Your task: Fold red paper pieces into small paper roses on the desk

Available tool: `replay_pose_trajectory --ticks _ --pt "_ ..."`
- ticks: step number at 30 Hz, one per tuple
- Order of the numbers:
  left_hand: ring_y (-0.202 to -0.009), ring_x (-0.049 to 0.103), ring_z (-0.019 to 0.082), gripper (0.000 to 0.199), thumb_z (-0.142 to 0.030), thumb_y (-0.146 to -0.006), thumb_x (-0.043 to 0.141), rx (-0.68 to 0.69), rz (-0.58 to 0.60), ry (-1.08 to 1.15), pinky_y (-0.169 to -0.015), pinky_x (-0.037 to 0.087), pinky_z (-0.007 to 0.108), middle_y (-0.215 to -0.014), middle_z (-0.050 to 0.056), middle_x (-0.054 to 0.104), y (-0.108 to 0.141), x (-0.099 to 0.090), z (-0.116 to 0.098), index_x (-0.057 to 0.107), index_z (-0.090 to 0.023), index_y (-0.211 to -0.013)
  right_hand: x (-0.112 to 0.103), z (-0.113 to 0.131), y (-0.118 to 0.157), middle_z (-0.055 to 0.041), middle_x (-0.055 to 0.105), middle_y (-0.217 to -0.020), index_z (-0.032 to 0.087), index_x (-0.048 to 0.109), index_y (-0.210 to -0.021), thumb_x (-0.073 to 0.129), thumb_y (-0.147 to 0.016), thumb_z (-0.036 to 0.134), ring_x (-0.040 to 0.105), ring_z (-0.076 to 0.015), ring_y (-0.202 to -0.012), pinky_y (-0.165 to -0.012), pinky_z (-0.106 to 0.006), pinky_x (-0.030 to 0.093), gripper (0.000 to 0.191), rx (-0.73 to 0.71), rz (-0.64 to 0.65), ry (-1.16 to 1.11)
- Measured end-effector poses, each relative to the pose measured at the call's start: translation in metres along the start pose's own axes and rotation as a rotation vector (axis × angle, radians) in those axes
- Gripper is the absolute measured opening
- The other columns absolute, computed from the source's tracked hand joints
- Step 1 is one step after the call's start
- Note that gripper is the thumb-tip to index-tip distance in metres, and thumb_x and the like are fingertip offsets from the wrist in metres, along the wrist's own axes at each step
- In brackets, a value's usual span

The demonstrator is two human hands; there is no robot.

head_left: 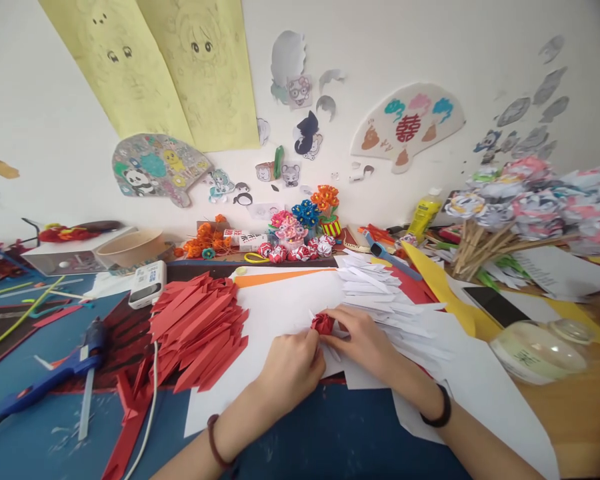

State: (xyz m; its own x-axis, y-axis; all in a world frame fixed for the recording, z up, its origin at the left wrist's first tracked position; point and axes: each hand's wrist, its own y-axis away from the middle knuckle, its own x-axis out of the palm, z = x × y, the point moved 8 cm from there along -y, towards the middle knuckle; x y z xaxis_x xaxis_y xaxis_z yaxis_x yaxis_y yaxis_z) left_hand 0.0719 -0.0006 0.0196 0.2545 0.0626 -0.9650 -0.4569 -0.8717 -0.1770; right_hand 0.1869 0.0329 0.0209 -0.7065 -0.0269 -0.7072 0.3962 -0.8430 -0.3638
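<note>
A small red folded paper flower point(323, 324) is held between my two hands, over white paper sheets point(280, 303). My left hand point(294, 365) is closed, its thumb and fingers pinching the flower's lower left side. From the right, my right hand point(363, 340) grips the flower with thumb and fingertips. A bit of white paper pokes out beside the red folds. Left of my hands lies a heap of folded red paper strips point(200, 327). A pile of white paper strips point(380, 300) spreads behind and right of my right hand.
A blue glue gun point(55, 377) lies at left, near a white cable point(153, 400) and a white box-shaped device point(148, 285). At right are a clear jar point(540, 353), a phone point(495, 306) and a bunch of paper flowers on sticks point(485, 247). Small craft flowers point(290, 230) line the wall.
</note>
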Motion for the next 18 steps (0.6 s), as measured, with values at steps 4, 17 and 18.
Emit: replay_pose_trajectory --ticks 4,17,18 --pt "-0.061 0.064 0.019 0.011 -0.014 -0.084 0.047 0.005 0.030 0.027 -0.054 0.028 0.029 -0.071 0.002 0.067 -0.0014 0.0003 0.0009 0.051 -0.019 -0.075 -0.0013 0.0047 0.0009 -0.0038 0.067 -0.097 0.021 0.065 -0.113 0.071 -0.085 0.025 0.063 -0.0204 -0.090 -0.080 -0.030 0.049 0.028 -0.022 0.003 0.037" --pt "-0.061 0.062 0.017 0.012 -0.014 -0.083 0.045 -0.003 0.037 0.058 -0.055 0.029 0.028 -0.070 0.001 0.066 -0.0018 0.0021 0.0032 0.049 -0.020 -0.074 0.0002 0.0085 0.0017 -0.0046 0.065 -0.096 0.020 0.064 -0.111 0.067 -0.089 0.025 0.061 -0.0204 -0.089 -0.080 -0.031 0.050 0.023 -0.063 -0.047 0.080" --pt "-0.061 0.062 0.017 0.012 -0.014 -0.083 0.045 -0.005 0.037 0.062 -0.055 0.029 0.028 -0.070 0.001 0.066 -0.0021 0.0021 0.0034 0.049 -0.020 -0.073 0.0001 0.0086 0.0016 -0.0046 0.065 -0.096 0.020 0.064 -0.110 0.066 -0.089 0.025 0.061 -0.0203 -0.089 -0.079 -0.030 0.050 0.022 -0.064 -0.051 0.077"
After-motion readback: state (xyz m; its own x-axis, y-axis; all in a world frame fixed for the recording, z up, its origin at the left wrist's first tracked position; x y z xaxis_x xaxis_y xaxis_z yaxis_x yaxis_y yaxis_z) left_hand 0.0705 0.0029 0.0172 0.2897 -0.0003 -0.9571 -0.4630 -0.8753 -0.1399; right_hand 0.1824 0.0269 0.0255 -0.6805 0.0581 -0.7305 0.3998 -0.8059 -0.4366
